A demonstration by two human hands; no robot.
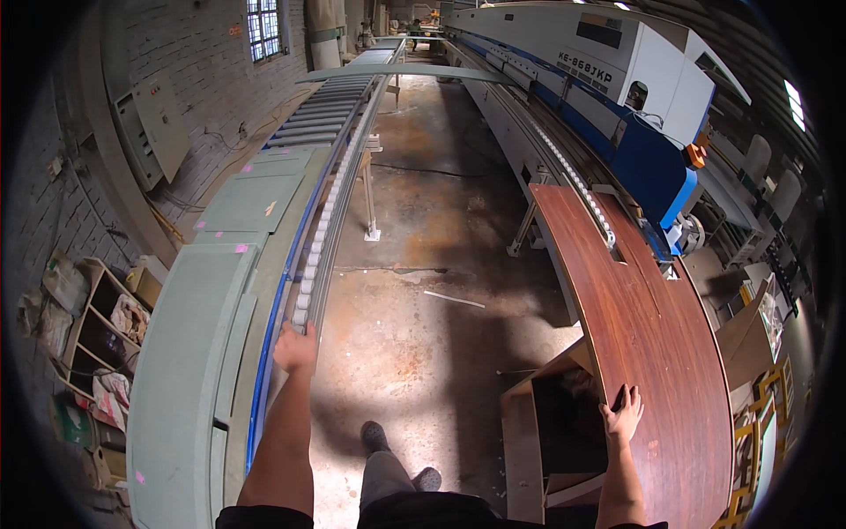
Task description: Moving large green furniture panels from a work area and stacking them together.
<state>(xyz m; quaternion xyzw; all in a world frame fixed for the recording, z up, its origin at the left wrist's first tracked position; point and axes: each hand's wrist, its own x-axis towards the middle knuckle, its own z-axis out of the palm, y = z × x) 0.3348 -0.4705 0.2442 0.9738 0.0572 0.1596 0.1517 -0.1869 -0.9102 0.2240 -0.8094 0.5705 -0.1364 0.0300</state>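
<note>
Workshop aisle, seen from above the person's head. The left hand (296,346) rests on the near end of a long roller conveyor (328,189), its fingers curled over the edge by the row of small white wheels (310,269); how tightly they close cannot be told. Grey-green panels (185,353) lie flat along the conveyor's outer side, one after another, marked with small pink tags.

The right hand (622,414) lies on the near left edge of a reddish-brown wood-grain board (656,335), fingers spread and flat on top, the thumb hooked over the edge; it presses on the board rather than clasping it. The board rests on the infeed of a long white and blue machine (634,97) that runs down the right of the aisle. An open wooden box (551,423) stands on the floor just below the board's edge.

Between the two lines is a stained concrete floor (423,291), with the person's feet visible at the bottom. At far left, a low shelf (92,339) holds bags and clutter against a brick wall (203,62).
</note>
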